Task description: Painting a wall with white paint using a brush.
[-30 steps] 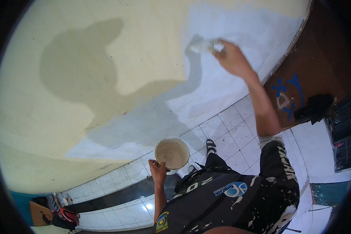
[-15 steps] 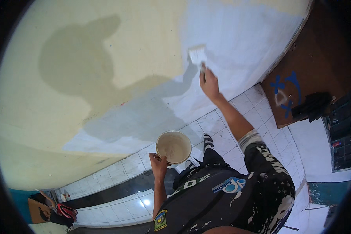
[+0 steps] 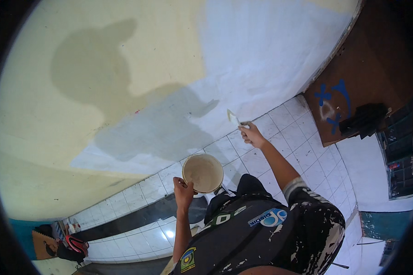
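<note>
My left hand (image 3: 183, 192) grips the rim of a round paint bucket (image 3: 203, 173) in front of my body; a pale, whitish-beige layer shows inside it. In my right hand (image 3: 252, 134) is a flat paintbrush (image 3: 234, 118), held by its handle. Its bristles point up and left, away from me, and the brush is off the lower wall as far as I can make out. The wall (image 3: 147, 41) is yellow on the left, with a whitish painted area (image 3: 257, 50) on the right and along its lower part. My shadow lies across both colours.
White floor tiles (image 3: 266, 156) run along the wall's foot, crossed by a dark strip (image 3: 142, 217). At the right stands a brown panel (image 3: 371, 59) with blue marks and a black cloth (image 3: 365, 120). A red and black bag (image 3: 75, 245) lies far left.
My right hand has brought the brush down from the whitish wall area toward the bucket, turning it. My left hand and the bucket have stayed nearly in place.
</note>
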Motion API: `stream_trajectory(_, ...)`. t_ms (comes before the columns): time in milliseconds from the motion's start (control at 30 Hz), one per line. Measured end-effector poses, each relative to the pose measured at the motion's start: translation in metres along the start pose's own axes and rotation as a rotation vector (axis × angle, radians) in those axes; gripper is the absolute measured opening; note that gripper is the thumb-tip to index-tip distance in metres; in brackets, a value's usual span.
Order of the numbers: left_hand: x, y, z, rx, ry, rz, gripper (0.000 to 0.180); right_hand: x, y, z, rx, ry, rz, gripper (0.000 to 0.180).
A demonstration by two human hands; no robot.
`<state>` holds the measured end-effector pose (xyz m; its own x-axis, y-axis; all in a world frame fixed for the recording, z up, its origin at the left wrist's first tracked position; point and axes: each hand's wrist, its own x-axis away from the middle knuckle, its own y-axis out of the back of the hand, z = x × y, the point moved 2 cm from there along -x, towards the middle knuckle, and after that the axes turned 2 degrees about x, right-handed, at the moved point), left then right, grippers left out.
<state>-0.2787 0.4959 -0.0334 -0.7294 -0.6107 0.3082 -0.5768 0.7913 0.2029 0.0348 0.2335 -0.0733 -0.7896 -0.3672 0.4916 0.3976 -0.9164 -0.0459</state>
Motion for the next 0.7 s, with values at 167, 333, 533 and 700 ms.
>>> stream_trajectory(167, 0.037, -0.022, -0.004, 0.003, -0.016, -0.058, 0.028, 0.111, 0.006, -0.030, -0.383, -0.225, 0.241, 0.020)
stream_trajectory(333, 0.073, -0.052, 0.021, -0.055, -0.044, -0.146, 0.028, 0.184, 0.026, -0.027, -0.416, -0.285, 0.470, 0.019)
stream_trajectory(533, 0.129, -0.101, -0.002, -0.001, 0.009, -0.138, 0.028, 0.236, 0.083, -0.013, 0.001, 0.018, 0.451, 0.021)
stream_trajectory(700, 0.171, -0.137, 0.011, -0.216, -0.123, -0.100, 0.033, 0.267, 0.136, -0.026, 0.152, 0.074, 0.412, 0.023)
